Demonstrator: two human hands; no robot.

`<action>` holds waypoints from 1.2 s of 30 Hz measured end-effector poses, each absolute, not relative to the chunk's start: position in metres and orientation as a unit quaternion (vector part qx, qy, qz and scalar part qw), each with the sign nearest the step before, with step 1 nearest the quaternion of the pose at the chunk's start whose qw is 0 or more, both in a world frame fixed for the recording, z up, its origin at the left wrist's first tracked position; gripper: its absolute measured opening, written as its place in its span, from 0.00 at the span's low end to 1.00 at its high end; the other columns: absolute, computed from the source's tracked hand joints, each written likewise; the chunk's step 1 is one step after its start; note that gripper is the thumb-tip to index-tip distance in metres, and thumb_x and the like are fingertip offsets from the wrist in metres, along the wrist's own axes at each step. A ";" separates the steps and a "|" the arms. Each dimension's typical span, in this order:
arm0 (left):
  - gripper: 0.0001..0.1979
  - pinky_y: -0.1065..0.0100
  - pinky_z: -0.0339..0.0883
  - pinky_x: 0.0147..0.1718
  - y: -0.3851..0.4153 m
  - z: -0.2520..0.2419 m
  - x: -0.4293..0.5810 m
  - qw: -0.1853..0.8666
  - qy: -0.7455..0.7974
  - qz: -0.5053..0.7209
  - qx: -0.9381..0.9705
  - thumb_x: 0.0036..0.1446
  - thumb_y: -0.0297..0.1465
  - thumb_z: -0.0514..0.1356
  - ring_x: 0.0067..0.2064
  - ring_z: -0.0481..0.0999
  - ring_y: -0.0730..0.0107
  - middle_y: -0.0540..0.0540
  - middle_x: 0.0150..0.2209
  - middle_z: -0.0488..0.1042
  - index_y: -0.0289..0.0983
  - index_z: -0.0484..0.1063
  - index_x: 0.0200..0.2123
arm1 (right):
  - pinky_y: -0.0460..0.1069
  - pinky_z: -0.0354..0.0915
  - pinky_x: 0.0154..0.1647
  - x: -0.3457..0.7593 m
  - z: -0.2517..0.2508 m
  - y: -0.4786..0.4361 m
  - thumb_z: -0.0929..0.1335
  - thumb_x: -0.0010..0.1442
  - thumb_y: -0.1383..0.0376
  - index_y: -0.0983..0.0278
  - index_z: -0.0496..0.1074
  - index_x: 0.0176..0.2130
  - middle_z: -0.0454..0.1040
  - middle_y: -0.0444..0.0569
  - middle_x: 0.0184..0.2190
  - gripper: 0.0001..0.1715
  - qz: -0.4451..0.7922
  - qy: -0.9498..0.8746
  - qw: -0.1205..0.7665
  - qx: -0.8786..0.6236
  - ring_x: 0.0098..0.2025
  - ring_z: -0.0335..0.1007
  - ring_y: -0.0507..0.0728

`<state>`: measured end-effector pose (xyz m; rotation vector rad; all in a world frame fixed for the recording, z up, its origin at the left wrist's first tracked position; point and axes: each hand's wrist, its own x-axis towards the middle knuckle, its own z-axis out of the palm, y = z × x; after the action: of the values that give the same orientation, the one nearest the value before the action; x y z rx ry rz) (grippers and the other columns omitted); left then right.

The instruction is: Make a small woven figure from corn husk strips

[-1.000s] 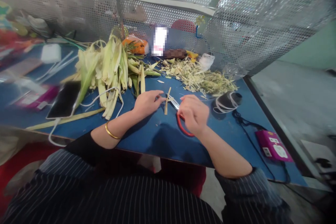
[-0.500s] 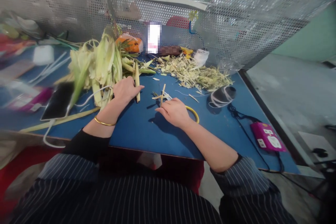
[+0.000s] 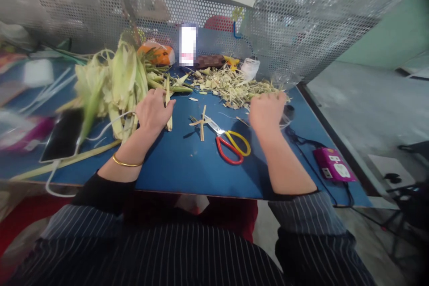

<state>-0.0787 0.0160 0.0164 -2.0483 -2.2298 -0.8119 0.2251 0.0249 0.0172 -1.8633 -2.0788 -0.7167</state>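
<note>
My left hand [image 3: 154, 111] rests beside a bundle of pale green corn husks [image 3: 125, 76], thumb stretched out and fingers apart, next to a narrow husk strip [image 3: 168, 107]. My right hand [image 3: 268, 114] is at the near right edge of a heap of shredded husk scraps [image 3: 231, 91]. Its fingers are curled, their tips hidden, and I cannot make out what they hold. Between the hands lie scissors [image 3: 219, 133] with one red and one yellow handle. At the blade tips sits a small cross of husk strips [image 3: 202, 122]. Partly behind my right hand is a dark thread spool [image 3: 288, 114].
A phone [image 3: 63, 136] with a white cable lies at the left. A purple power strip [image 3: 334, 165] with black cords is at the right edge. Along the back stand an orange packet [image 3: 157, 53], a bright blurred screen [image 3: 187, 44] and a perforated metal panel [image 3: 201, 9].
My right hand has left the scissors and husk cross and moved right and away from me, to the scraps and spool. The view has shifted slightly. My left hand stays by the husks.
</note>
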 end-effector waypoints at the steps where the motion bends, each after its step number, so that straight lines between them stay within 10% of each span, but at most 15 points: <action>1: 0.19 0.59 0.61 0.41 0.014 0.017 -0.077 0.002 -0.701 -0.273 -0.659 0.60 0.43 0.54 0.46 0.72 0.54 0.41 0.45 0.75 0.38 0.71 0.48 | 0.67 0.44 0.59 0.234 0.015 0.032 0.57 0.61 0.74 0.75 0.76 0.29 0.73 0.65 0.31 0.21 -0.254 -0.695 0.102 -0.665 0.45 0.67 0.64; 11: 0.13 0.63 0.62 0.40 0.007 0.013 -0.065 -0.045 -0.648 -0.274 -0.709 0.58 0.39 0.57 0.42 0.74 0.60 0.45 0.41 0.77 0.40 0.73 0.43 | 0.79 0.29 0.57 0.239 -0.034 0.075 0.65 0.54 0.77 0.75 0.77 0.29 0.76 0.69 0.44 0.10 -0.186 -0.599 0.079 -0.775 0.62 0.54 0.77; 20: 0.12 0.65 0.63 0.38 0.006 0.011 -0.063 -0.075 -0.630 -0.288 -0.717 0.57 0.38 0.58 0.39 0.75 0.64 0.46 0.39 0.79 0.41 0.75 0.42 | 0.79 0.32 0.56 0.242 -0.025 0.083 0.63 0.60 0.70 0.75 0.77 0.30 0.77 0.69 0.35 0.15 -0.215 -0.601 0.021 -0.770 0.57 0.62 0.76; 36: 0.09 0.69 0.62 0.30 0.008 0.000 -0.048 -0.132 -0.545 -0.456 -0.691 0.56 0.33 0.57 0.29 0.72 0.71 0.48 0.29 0.78 0.38 0.78 0.33 | 0.66 0.51 0.56 0.253 0.072 0.005 0.60 0.59 0.69 0.64 0.74 0.38 0.74 0.53 0.35 0.14 -0.353 -0.565 0.347 -0.659 0.40 0.69 0.61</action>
<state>-0.0480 0.0079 0.0004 -2.3753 -1.8720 -1.5667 0.2530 0.0052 0.0719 -1.7104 -1.4664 -0.9162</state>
